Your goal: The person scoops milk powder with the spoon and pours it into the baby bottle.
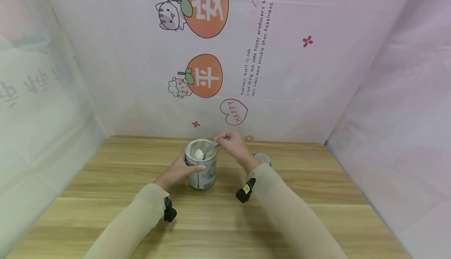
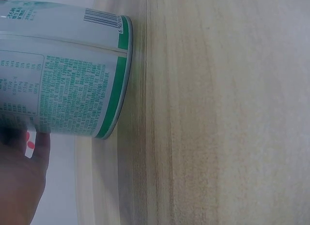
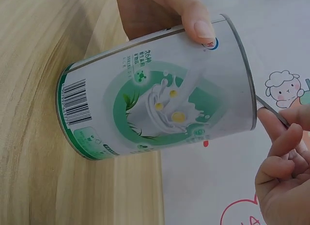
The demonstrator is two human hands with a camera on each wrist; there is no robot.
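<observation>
An open milk powder can (image 1: 202, 176), white and green with a printed label, stands upright on the wooden table. Around its left side my left hand (image 1: 180, 169) grips it, thumb across the front near the rim. My right hand (image 1: 233, 146) pinches the handle of a metal spoon (image 1: 211, 147) above the rim. The spoon's bowl is inside the can's mouth and carries a heap of pale powder (image 1: 199, 154). In the right wrist view, the can hides the spoon's bowl, and only part of the handle (image 3: 274, 110) shows by the fingers.
Behind my right wrist stands a cup (image 1: 262, 158) with a blue edge, partly hidden by the sleeve. The wooden table (image 1: 204, 220) meets a printed white backdrop (image 1: 282, 106) at the back. White sheets hang at both sides.
</observation>
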